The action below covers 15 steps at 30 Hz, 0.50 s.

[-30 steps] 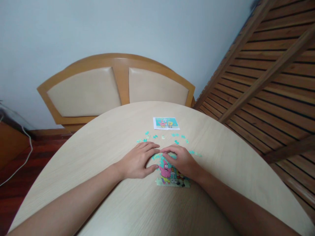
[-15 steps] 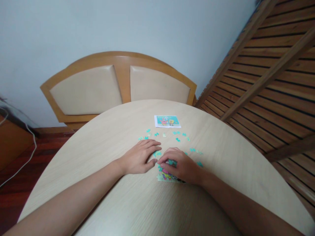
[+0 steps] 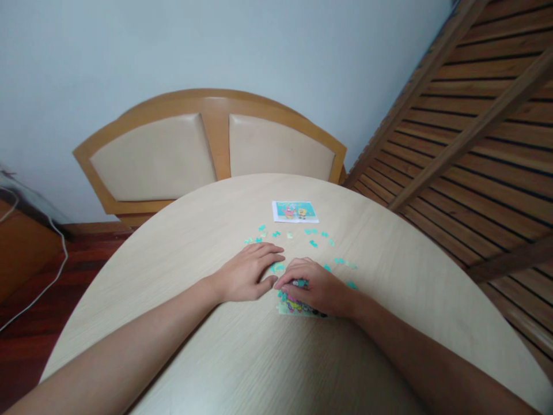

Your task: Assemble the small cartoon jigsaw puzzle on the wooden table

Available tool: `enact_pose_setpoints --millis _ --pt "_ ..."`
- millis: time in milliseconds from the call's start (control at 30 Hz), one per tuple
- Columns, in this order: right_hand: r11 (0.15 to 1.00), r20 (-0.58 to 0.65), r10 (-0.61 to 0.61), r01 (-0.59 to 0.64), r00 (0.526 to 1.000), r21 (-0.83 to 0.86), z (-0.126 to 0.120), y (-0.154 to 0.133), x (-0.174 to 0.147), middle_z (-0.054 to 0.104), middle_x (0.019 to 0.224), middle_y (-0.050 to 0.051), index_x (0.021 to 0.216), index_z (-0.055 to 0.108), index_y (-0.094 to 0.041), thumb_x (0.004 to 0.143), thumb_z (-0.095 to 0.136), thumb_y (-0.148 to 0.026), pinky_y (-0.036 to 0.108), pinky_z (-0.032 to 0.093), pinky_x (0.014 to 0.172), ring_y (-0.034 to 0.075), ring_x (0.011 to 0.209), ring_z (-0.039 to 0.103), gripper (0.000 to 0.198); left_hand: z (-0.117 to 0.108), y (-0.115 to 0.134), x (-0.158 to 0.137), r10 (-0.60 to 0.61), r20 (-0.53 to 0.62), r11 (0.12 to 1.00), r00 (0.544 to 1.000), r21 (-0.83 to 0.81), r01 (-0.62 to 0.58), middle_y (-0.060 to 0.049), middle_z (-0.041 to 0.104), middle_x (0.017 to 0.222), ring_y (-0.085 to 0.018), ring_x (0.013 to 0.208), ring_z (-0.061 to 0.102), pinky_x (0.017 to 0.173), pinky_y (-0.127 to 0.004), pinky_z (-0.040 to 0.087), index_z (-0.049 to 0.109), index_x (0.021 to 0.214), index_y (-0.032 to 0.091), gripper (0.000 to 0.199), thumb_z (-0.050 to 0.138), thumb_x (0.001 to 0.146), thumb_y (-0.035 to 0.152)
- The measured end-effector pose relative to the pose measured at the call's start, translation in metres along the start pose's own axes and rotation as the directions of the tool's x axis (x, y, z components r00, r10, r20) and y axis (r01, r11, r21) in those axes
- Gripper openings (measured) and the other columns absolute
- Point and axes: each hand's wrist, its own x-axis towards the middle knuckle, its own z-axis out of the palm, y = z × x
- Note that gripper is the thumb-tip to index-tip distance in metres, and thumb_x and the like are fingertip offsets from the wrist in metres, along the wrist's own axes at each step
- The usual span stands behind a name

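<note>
My left hand (image 3: pixel 250 271) lies palm down on the table, its fingers spread, with a few loose jigsaw pieces (image 3: pixel 277 267) by its fingertips. My right hand (image 3: pixel 313 285) bends over a partly joined jigsaw puzzle (image 3: pixel 294 308), covering much of it. Its thumb and forefinger come together at the puzzle's upper left edge; whatever is between them is too small or hidden to make out. Pink, yellow and green parts of the puzzle show below the hand. The two hands' fingertips are close together but apart.
Several loose teal and pale green pieces (image 3: pixel 313 244) lie scattered beyond my hands. Behind them rests a picture card (image 3: pixel 296 211) with cartoon figures. The round wooden table (image 3: pixel 207 357) faces a padded bench back (image 3: pixel 220 138). Wooden slats (image 3: pixel 466 132) rise on the right.
My right fingertips have shifted very slightly left at the puzzle's edge. The left hand keeps its pose, and the whole view has moved a little.
</note>
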Motion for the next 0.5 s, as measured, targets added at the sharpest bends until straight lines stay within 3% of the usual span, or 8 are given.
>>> enact_pose_setpoints --millis 200,500 --pt "0.982 -0.123 0.180 -0.171 0.976 0.081 -0.0018 -0.0012 0.0021 0.075 0.094 0.004 0.093 0.076 -0.020 0.089 0.065 -0.018 0.030 0.049 0.085 0.018 0.091 0.067 0.012 0.0010 -0.0013 -0.0005 0.005 0.004 1.000 1.000 0.020 -0.006 -0.013 0.057 0.140 -0.030 0.131 0.051 0.110 -0.050 0.042 0.055 0.132 0.019 0.041 0.058 0.091 0.029" --pt "0.991 -0.071 0.129 -0.126 0.989 0.042 0.0028 0.0051 0.0034 0.075 0.094 0.003 0.091 0.076 -0.021 0.090 0.065 -0.018 0.031 0.047 0.088 0.019 0.094 0.066 0.012 0.0003 -0.0005 0.0005 0.009 -0.007 1.000 1.000 -0.014 -0.009 -0.013 0.057 0.139 -0.031 0.131 0.051 0.109 -0.050 0.042 0.056 0.130 0.020 0.041 0.058 0.090 0.027"
